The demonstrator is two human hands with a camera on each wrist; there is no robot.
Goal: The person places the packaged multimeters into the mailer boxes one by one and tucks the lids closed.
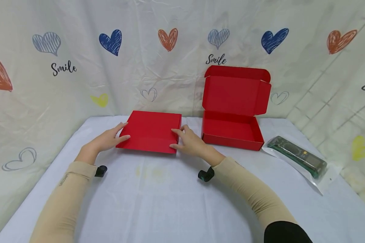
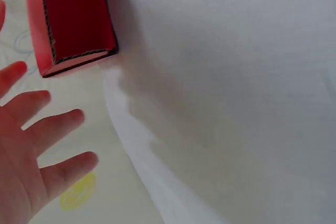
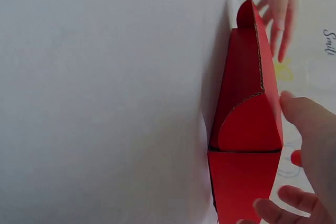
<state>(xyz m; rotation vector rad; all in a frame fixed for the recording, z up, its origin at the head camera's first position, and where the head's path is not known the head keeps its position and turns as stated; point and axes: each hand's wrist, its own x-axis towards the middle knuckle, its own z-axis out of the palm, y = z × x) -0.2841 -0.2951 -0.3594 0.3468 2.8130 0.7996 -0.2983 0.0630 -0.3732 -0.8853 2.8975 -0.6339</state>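
Observation:
A flat red cardboard box (image 1: 150, 130) lies left of centre on the table, its lid lowered. In the right wrist view, the lid's rounded side flap (image 3: 249, 121) and front flap show along its near side. My left hand (image 1: 111, 137) is at the box's left edge with fingers spread; the left wrist view shows the fingers (image 2: 58, 127) straight beside the box corner. My right hand (image 1: 190, 140) is at the right edge, thumb tip close to the lid and the other fingers loosely bent beside the box's side. Neither hand grips the box.
A second red box (image 1: 232, 141) stands to the right with its lid raised. Farther right lies a clear-and-white plastic pouch with a dark green object (image 1: 298, 155) inside. A white sheet (image 1: 158, 202) covers the table, and a heart-printed curtain (image 1: 185, 77) hangs close behind the boxes.

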